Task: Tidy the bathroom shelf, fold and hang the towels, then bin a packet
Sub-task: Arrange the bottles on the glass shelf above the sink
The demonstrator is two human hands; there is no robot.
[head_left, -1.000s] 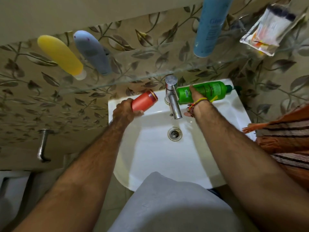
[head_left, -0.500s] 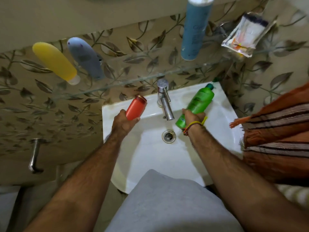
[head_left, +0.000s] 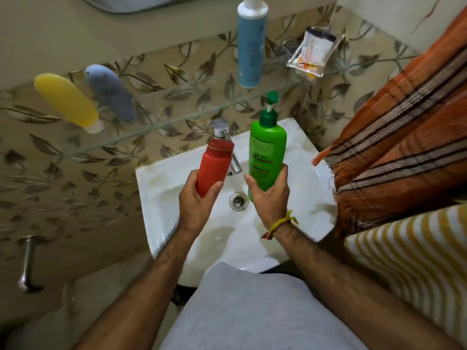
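Observation:
My left hand (head_left: 198, 204) grips the base of a red bottle (head_left: 214, 166), held upright above the white sink (head_left: 161, 198). My right hand (head_left: 271, 198) holds a green pump bottle (head_left: 266, 152) upright beside it, its pump pointing at the glass shelf (head_left: 151, 130). On the shelf lie a yellow bottle (head_left: 67, 102) and a grey-blue bottle (head_left: 111, 92) on the left. A tall blue bottle (head_left: 251, 44) stands in the middle of it. A clear packet (head_left: 312, 55) rests at the shelf's right end. An orange striped towel (head_left: 399, 137) and a yellow striped towel (head_left: 409, 253) hang at the right.
A chrome tap (head_left: 226, 145) rises at the back of the sink, behind the two held bottles. The drain (head_left: 238, 201) sits below my hands. A metal pipe (head_left: 26, 263) sticks out of the leaf-patterned wall at lower left.
Both hands lifted the bottles off the sink's back rim and drew them toward me. The green bottle went from lying flat to upright, and the red bottle was tipped up too.

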